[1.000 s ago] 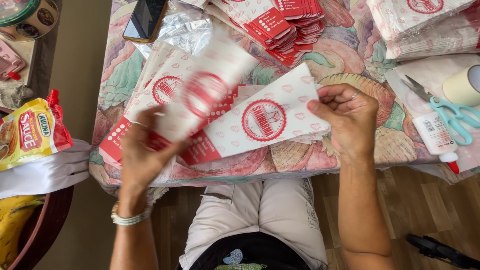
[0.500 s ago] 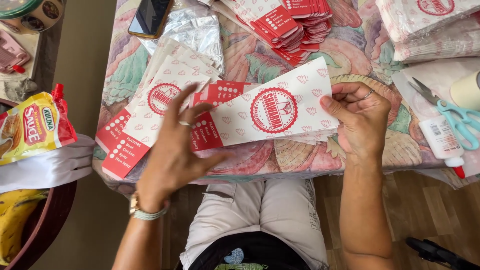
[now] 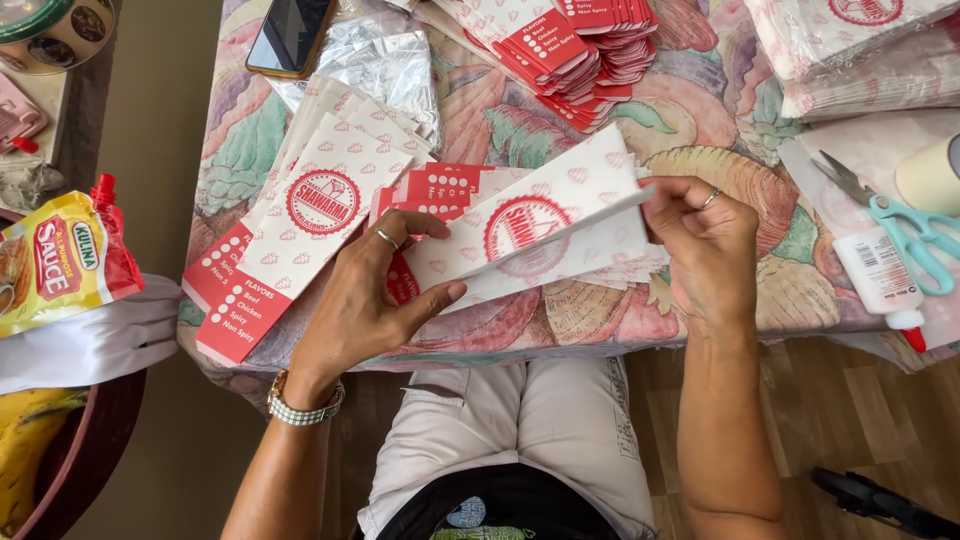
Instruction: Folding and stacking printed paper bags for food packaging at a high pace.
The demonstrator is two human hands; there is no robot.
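bright, even daylight; soft shadows under the hands, slight blur, mild edge distortion.

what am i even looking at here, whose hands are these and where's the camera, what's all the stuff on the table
There is no machine here: these are one person's two bare hands. The camera sits on that person's head and looks down, so you see their forearms and lap at the bottom.

The left hand and the right hand hold a white paper sleeve with red print between them, one at each end, just above the table, which has a flowery cloth.

On the cloth lie a fanned pile of the same sleeves, a second stack farther back, some silver foil sheets and a dark phone. At the right are scissors with blue handles, a white glue bottle and a roll of tape. Off the table at the left sits a yellow sauce pouch.
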